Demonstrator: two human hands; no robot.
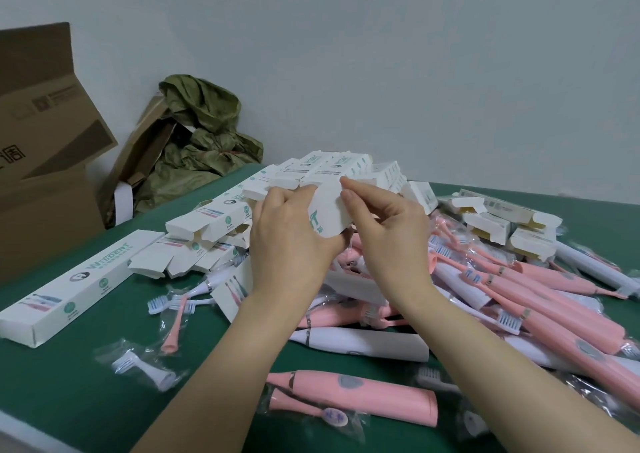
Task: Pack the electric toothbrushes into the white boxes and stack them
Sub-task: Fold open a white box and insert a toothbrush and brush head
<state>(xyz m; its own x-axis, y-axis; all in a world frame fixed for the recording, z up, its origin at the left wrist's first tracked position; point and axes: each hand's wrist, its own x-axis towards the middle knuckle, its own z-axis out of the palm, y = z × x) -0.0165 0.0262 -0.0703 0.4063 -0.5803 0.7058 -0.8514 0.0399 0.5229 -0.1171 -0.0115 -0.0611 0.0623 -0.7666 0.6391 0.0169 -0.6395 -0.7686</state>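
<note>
Both hands raised over the toothbrushes (540, 300) heap on green table (86, 400): left hand (289, 236) gripping white box (327, 210), right hand (388, 230) pinching its flap, probably an end flap.

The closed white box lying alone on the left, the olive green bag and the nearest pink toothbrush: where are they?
closed white box (74, 288): head view, printed top face.
olive green bag (204, 133): head view, crumpled middle.
nearest pink toothbrush (363, 397): head view, handle.
</note>
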